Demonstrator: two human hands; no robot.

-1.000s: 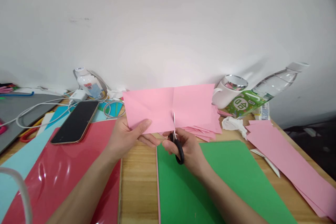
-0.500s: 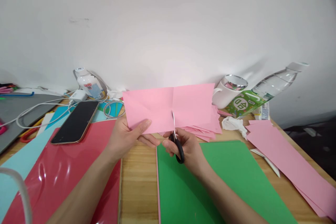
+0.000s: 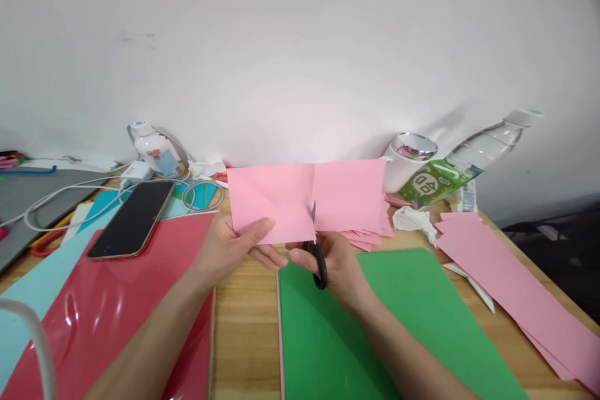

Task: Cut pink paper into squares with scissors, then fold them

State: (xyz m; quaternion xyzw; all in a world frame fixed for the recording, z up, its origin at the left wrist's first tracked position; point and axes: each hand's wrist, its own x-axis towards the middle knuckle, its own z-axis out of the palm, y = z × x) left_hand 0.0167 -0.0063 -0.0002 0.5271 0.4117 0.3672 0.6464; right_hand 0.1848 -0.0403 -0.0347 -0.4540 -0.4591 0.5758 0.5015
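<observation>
A wide strip of pink paper (image 3: 272,200) is held up over the desk, with a crease running down its middle. My left hand (image 3: 241,244) pinches its lower left part, thumb in front and fingers behind. In my right hand (image 3: 335,262) are black-handled scissors (image 3: 320,265), my fingers in the loops. Their blades reach up into the lower edge of the paper at the crease; part of the blades is behind the sheet. Beneath my right forearm lies a green sheet (image 3: 403,319).
Cut pink pieces (image 3: 365,237) lie behind my right hand, and long pink strips (image 3: 510,287) at the right. A white mug (image 3: 407,159), a leaning water bottle (image 3: 487,147) and crumpled tissue (image 3: 415,222) stand nearby. At left are a phone (image 3: 134,219), a red pack (image 3: 154,275) and cables (image 3: 60,190).
The paper has shifted slightly right and down in view. The scissor blades look closer together at the crease, while both hands keep their grip.
</observation>
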